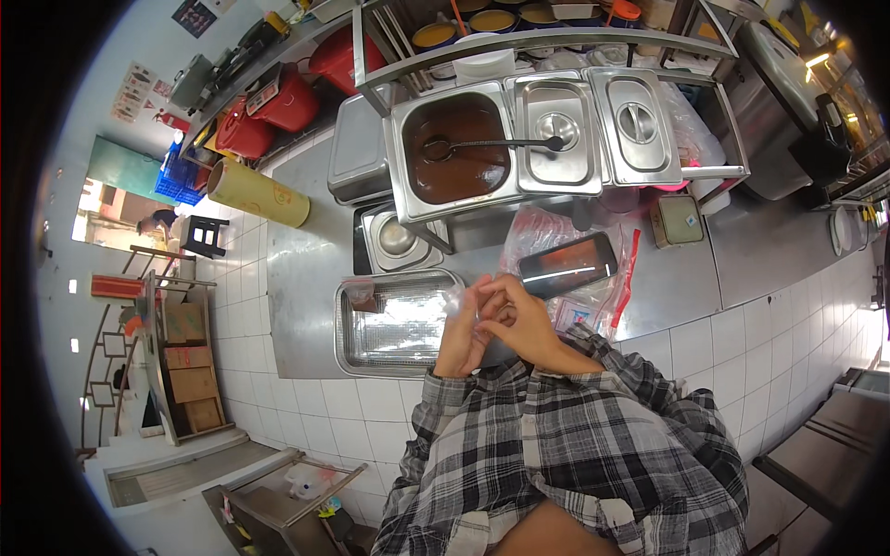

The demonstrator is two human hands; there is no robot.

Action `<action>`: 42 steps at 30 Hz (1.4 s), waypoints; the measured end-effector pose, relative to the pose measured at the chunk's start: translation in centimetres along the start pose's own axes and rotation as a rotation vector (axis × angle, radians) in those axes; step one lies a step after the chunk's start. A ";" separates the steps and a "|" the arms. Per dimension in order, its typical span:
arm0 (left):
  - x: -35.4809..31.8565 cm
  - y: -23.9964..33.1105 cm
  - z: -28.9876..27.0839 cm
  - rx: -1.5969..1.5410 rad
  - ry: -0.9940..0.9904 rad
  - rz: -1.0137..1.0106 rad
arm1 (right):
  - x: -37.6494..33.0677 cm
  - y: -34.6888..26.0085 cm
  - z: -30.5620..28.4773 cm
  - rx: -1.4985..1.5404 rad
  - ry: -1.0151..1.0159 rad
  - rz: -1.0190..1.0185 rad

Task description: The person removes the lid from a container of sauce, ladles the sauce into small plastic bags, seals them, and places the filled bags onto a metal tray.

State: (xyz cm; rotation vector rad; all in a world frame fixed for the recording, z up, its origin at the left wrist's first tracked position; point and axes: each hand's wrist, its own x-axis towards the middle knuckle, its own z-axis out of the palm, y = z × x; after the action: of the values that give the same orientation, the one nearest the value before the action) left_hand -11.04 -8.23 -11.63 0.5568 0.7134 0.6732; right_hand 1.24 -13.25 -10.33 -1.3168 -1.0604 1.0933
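My two hands meet above the right edge of a shallow metal tray (345,345). A crumpled bit of clear plastic film (454,301) shows at the fingers of my left hand (454,343), which are closed. My right hand (522,320) is bent in against the left, thumb and fingers pinched together; what lies between them is hidden. Inside the tray, a small clear packet with brown contents (363,300) lies at the far left corner. Just beyond my right hand, a dark phone (567,264) rests on a clear plastic bag with a red edge (623,301).
Beyond the tray stands a steel pan of brown sauce (459,176) with a ladle (491,145) across it, beside two lidded pans (556,162). A yellow roll (260,193) lies at the left. A small tin (679,222) sits to the right. A metal shelf (556,40) overhangs the back.
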 end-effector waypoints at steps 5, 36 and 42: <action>-0.2 -0.5 -1.6 0.153 0.156 0.035 | 0.3 1.6 -0.2 0.060 -0.007 0.085; -3.2 4.5 -3.8 0.983 -0.097 -0.147 | 0.9 2.5 -3.4 0.246 -0.319 0.362; -4.6 4.6 -5.6 1.039 -0.091 -0.172 | 0.7 1.9 -2.2 0.075 -0.279 0.171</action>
State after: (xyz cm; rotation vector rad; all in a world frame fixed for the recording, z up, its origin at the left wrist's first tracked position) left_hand -19.46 -7.23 -10.33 1.4440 0.9919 0.0618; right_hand 3.50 -13.04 -12.28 -1.2359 -1.1109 1.4641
